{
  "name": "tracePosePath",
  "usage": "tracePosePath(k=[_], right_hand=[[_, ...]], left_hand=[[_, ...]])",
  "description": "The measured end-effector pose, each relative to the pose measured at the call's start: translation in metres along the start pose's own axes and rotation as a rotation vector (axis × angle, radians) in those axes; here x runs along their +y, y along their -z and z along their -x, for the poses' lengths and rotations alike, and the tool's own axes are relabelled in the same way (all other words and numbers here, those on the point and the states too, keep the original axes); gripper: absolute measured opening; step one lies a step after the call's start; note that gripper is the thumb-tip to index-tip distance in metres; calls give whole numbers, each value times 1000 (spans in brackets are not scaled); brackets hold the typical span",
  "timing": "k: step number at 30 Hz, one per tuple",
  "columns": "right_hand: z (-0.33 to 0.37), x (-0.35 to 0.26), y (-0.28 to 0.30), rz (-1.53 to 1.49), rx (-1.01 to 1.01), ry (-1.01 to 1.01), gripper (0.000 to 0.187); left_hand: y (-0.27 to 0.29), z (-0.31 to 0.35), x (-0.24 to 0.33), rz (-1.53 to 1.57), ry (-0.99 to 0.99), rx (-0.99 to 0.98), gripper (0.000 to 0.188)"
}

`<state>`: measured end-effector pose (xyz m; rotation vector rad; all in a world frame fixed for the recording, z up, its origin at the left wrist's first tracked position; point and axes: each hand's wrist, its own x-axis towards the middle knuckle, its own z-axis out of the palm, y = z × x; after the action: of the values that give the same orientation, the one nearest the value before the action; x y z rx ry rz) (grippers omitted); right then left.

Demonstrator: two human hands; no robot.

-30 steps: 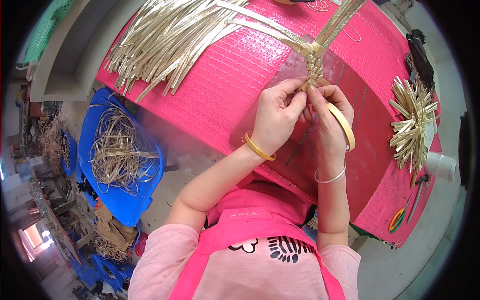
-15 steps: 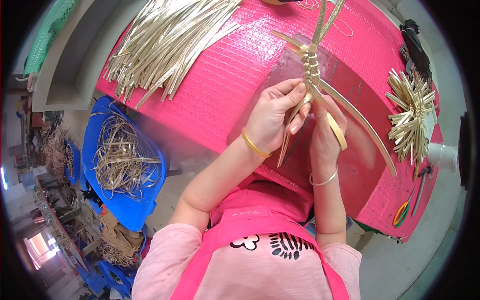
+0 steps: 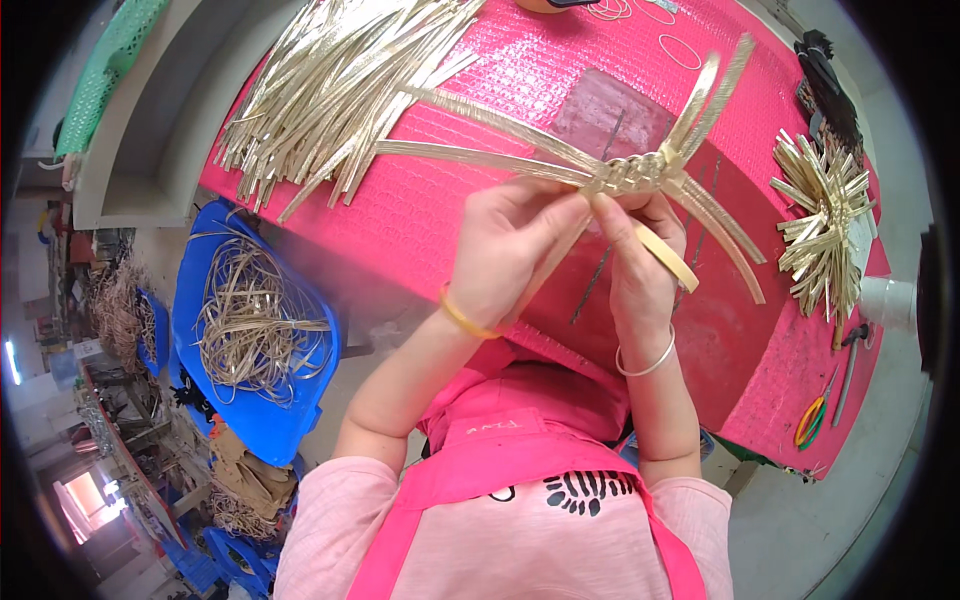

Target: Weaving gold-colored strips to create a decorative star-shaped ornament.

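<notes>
A braided piece of shiny gold strips is held up between my two hands, above the pink-covered table. Two loose strips stretch from it toward the left, two point up to the right, and others hang down on the right. My left hand pinches the braid's left end between thumb and fingers. Close beside it, my right hand grips the braid from below, thumb near the left thumb. A roll of pale yellow tape hangs around the fingers of my right hand. Some fingers are hidden behind the strips.
Many loose gold strips lie at the table's far left. A bundle of short gold pieces lies at the right, with scissors nearer me. Left of the table stands a blue bin of tangled strips. A dark red mat lies under my hands.
The braid has turned from upright to nearly level, its tied end now on the right. Two long strips now reach out leftward. My left hand has shifted slightly left.
</notes>
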<state>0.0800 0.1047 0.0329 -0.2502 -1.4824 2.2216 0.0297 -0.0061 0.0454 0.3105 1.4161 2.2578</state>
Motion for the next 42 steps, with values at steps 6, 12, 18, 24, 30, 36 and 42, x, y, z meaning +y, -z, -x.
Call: tracePosePath(k=[6,12,18,24,30,36,42], right_hand=[[5,1,8,24,-34,-36,7],[-1,10,11,-76,12,46,12],[-5,-4,1,253,64,118,10],[-19,-5,6,653,15,261,11],[-21,-14,12,856,-78,312,11],[-17,-7,9,868,-33,466,10],[-15,27,15,-187,376,-91,8]], left_hand=[[7,-8,-7,599,412,-266,17],[-2,-13,-1,340,404,-212,26],[-17,-10,-15,-366,-269,208,9],[-23,-3,-8,-204,-142,135,15],[-10,-6,-16,302,65,111,17],[-13,-9,-12,-109,-32,103,13],[-21,-9,-21,582,107,71,15]])
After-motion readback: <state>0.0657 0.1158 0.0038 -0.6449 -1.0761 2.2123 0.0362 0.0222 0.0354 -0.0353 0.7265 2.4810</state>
